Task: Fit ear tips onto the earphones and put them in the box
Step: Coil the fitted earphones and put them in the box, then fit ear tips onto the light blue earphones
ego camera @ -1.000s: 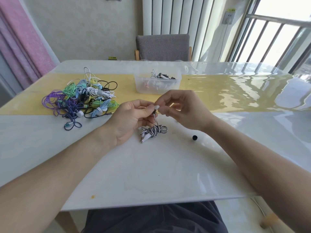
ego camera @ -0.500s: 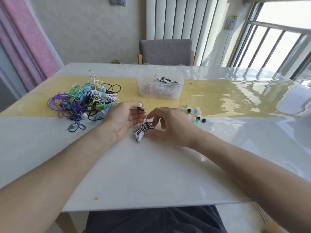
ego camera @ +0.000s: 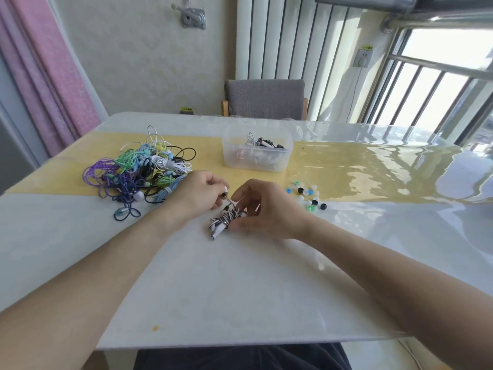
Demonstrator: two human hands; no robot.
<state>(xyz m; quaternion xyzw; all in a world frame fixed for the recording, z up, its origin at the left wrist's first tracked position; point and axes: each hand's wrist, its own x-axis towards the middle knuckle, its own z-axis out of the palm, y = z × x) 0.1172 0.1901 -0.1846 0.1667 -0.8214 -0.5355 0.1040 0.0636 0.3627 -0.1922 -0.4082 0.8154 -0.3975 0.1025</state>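
Observation:
A coiled black-and-white striped earphone bundle (ego camera: 223, 221) lies on the white table between my hands. My left hand (ego camera: 198, 194) pinches one earbud with a white tip (ego camera: 225, 190) on it, its cord running down to the bundle. My right hand (ego camera: 262, 209) curls over the right side of the bundle, fingers touching the coil. Several loose ear tips (ego camera: 306, 196) in white, blue, green and black lie to the right. A clear plastic box (ego camera: 257, 156) holding a few earphones stands behind on the yellow runner.
A tangled heap of coloured earphones (ego camera: 141, 172) lies at the left on the yellow runner (ego camera: 360, 169). A grey chair (ego camera: 265, 98) stands behind the table. The table's near edge (ego camera: 240, 343) runs just above my lap.
My right hand let go of the earbud and came down onto the striped bundle. My left hand still holds the tipped earbud. The camera tilted up, and the loose ear tips came into view.

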